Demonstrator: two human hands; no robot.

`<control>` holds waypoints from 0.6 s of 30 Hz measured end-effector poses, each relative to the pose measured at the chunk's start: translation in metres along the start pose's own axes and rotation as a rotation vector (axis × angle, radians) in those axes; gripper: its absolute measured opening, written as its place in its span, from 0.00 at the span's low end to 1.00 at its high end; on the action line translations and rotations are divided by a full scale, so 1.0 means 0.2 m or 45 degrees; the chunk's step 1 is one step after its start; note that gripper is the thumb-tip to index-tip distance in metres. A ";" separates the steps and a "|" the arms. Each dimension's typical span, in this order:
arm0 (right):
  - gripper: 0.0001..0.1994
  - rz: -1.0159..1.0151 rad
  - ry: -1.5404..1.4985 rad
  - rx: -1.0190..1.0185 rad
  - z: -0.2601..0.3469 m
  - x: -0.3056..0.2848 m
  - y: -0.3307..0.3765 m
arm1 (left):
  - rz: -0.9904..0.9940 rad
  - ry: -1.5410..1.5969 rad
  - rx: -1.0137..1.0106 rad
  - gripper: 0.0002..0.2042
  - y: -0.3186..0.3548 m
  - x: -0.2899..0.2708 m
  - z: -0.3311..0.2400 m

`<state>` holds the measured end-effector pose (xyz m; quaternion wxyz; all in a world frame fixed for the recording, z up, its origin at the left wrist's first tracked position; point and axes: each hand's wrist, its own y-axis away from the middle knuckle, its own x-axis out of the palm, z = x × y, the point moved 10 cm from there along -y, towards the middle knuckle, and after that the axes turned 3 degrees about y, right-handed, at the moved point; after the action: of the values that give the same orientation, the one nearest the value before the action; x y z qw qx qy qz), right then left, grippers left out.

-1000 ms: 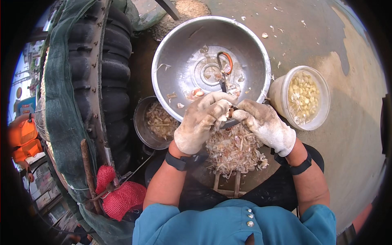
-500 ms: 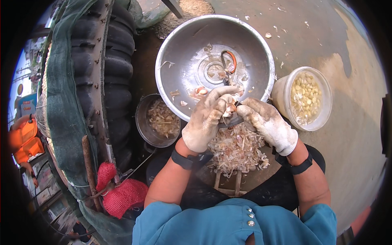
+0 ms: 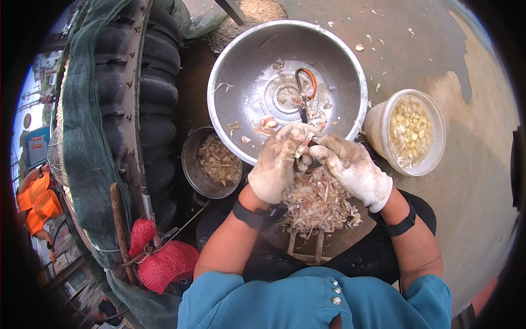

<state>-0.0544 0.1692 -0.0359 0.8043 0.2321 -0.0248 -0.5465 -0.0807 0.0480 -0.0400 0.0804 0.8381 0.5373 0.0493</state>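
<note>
Both my hands wear dirty white work gloves and meet just over the near rim of a large metal basin (image 3: 219, 118). My left hand (image 3: 279, 167) is closed around a head of garlic (image 3: 303, 158), partly hidden by the fingers. Pressed against its upper side are the thumb and fingers of my right hand (image 3: 353, 170), closed on a small dark thing too hidden to name. Papery garlic skins (image 3: 318, 203) lie heaped below the hands. Inside the basin are orange-handled scissors (image 3: 308, 88), a few reddish cloves (image 3: 268, 124) and scraps of skin.
To the right, a translucent bucket (image 3: 375, 123) holds peeled garlic cloves (image 3: 408, 129). A small metal pot (image 3: 189, 164) with garlic scraps stands left of the basin. Green netting (image 3: 82, 137), a black ribbed wall (image 3: 159, 98) and a red mesh bag (image 3: 167, 266) line the left side.
My hands have shifted slightly, the left fingers folding lower over the garlic and the right hand turning inward. A dark curved piece seen beneath the hands earlier no longer shows.
</note>
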 end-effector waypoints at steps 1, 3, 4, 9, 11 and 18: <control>0.18 -0.013 0.023 -0.054 -0.01 0.01 0.01 | 0.011 -0.377 0.181 0.13 -0.02 -0.02 -0.07; 0.18 -0.032 0.089 -0.124 0.00 0.02 0.02 | -0.035 -0.675 0.259 0.10 -0.03 -0.03 -0.11; 0.18 -0.039 0.133 -0.140 0.01 0.02 0.03 | -0.091 -0.596 0.157 0.09 -0.03 -0.05 -0.11; 0.17 -0.040 0.157 -0.189 0.05 0.00 0.03 | -0.172 -0.008 -0.077 0.11 -0.02 -0.07 -0.05; 0.17 -0.059 0.156 -0.145 0.04 -0.01 0.02 | -0.183 0.286 -0.176 0.14 -0.03 -0.06 0.02; 0.16 -0.056 0.146 -0.020 0.01 -0.03 0.00 | 0.023 0.256 -0.053 0.25 -0.04 -0.03 -0.02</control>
<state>-0.0574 0.1736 -0.0335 0.7941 0.2571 0.0307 -0.5499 -0.0907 0.0464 -0.0383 0.0432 0.8320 0.5338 0.1451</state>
